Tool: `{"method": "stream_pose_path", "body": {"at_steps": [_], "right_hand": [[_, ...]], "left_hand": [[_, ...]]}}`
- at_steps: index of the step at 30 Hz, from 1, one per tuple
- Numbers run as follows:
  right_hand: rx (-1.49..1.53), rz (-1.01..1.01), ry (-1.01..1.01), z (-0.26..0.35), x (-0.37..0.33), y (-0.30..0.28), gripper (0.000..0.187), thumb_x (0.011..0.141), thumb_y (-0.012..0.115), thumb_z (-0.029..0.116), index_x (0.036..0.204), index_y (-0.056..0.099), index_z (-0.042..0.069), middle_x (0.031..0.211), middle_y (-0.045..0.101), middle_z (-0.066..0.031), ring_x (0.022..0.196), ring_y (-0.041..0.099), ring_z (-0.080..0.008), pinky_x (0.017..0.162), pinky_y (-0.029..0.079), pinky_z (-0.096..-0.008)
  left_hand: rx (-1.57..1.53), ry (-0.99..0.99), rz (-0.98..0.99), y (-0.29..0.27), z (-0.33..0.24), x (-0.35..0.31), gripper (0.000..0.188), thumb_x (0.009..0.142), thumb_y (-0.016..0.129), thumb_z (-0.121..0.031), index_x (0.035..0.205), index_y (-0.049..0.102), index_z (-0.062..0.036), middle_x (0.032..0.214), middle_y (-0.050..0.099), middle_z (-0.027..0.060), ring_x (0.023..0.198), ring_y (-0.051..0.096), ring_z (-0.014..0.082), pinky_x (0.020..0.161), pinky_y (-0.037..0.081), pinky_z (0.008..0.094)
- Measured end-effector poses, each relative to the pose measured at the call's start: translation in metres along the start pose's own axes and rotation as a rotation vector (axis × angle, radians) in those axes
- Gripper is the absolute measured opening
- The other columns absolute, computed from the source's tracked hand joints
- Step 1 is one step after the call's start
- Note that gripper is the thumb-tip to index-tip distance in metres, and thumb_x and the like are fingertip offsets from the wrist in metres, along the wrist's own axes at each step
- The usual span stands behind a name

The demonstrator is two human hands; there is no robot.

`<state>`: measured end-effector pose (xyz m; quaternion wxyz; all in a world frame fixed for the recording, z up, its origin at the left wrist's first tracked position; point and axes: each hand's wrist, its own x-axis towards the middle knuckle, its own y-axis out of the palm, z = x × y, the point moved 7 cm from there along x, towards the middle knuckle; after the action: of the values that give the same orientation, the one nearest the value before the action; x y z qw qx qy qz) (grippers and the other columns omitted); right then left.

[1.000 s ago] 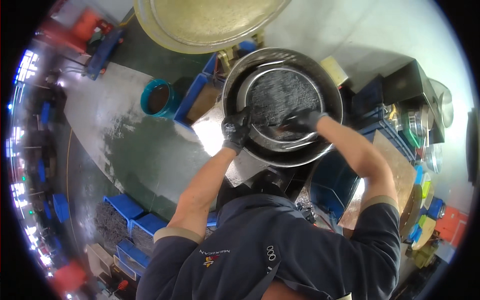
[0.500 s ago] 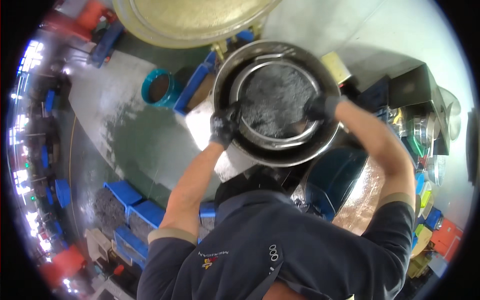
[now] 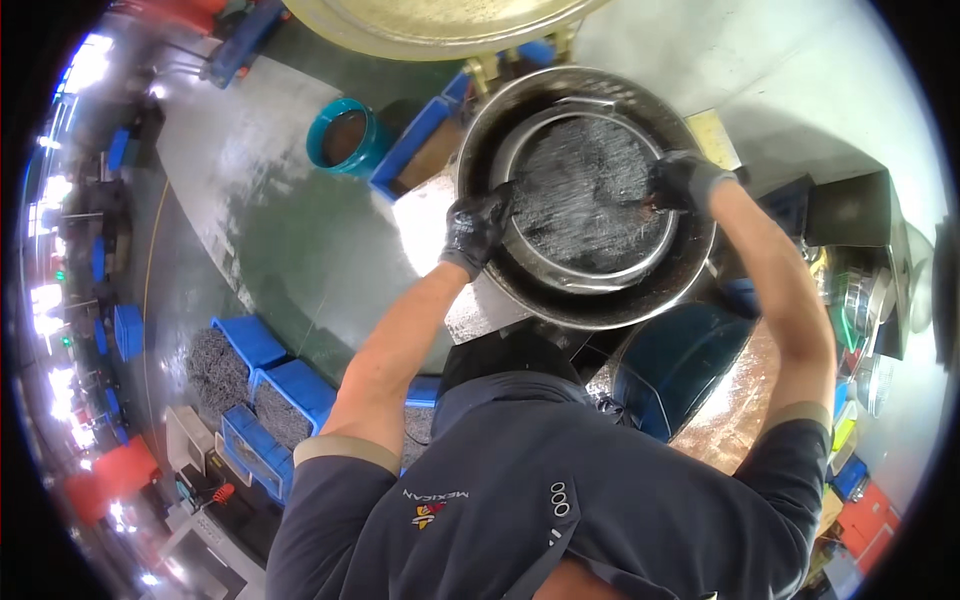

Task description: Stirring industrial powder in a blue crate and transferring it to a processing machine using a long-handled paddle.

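Head view, upper centre of the frame: your round metal sieve (image 3: 590,205) sits inside the larger steel basin (image 3: 700,270), its mesh loaded with a grey mass of small metal parts, blurred as if in motion. You hold it by opposite rims, which keeps the load level and centred over the basin so anything dropping through lands inside. Your left hand (image 3: 478,228), in a dark glove, is curled over the sieve's left rim, fingers folded around the edge. Your right hand (image 3: 683,182), also gloved, is closed on the right rim; whether the fingers go under the lip I cannot tell. Both forearms reach up from the lower edge, elbows apart, a stance that suits a two-handed grip. Above the basin, at the top edge, hangs the rim of a wide yellowish drum (image 3: 430,25). Left of the basin lies a blue tray (image 3: 420,140), and further left a teal bucket (image 3: 347,140) stands on the wet grey-green floor (image 3: 270,240), near enough to reach. Lower left holds blue crates (image 3: 270,385) heaped with grey metal parts, stock kept close to the station. A dark blue barrel (image 3: 680,370) stands below the basin, to the right of your chest.
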<state>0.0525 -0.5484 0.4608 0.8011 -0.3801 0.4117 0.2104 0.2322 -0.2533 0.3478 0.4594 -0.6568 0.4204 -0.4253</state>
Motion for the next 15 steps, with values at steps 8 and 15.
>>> {"method": "stream_pose_path", "body": {"at_steps": [8, 15], "right_hand": [[-0.556, -0.223, -0.176, 0.046, 0.016, 0.065, 0.038, 0.099, 0.045, 0.041, 0.122, 0.067, 0.020, 0.126, 0.062, -0.0160, 0.117, 0.058, -0.0306, 0.102, 0.045, -0.0405], [-0.077, -0.393, 0.126, 0.023, -0.001, 0.033, 0.039, 0.100, 0.044, 0.027, 0.130, 0.057, 0.005, 0.133, 0.058, -0.0124, 0.118, 0.059, -0.0243, 0.097, 0.047, -0.0342]], "left_hand": [[-0.564, -0.375, 0.059, -0.112, -0.041, 0.019, 0.040, 0.092, 0.056, -0.007, 0.131, 0.054, -0.0025, 0.130, 0.059, 0.0162, 0.112, 0.062, 0.0257, 0.095, 0.054, 0.0335], [-0.316, -0.097, -0.396, -0.060, -0.030, 0.006, 0.030, 0.084, 0.067, -0.015, 0.114, 0.068, -0.0151, 0.086, 0.070, 0.0114, 0.071, 0.065, 0.0324, 0.068, 0.053, 0.0403]]}}
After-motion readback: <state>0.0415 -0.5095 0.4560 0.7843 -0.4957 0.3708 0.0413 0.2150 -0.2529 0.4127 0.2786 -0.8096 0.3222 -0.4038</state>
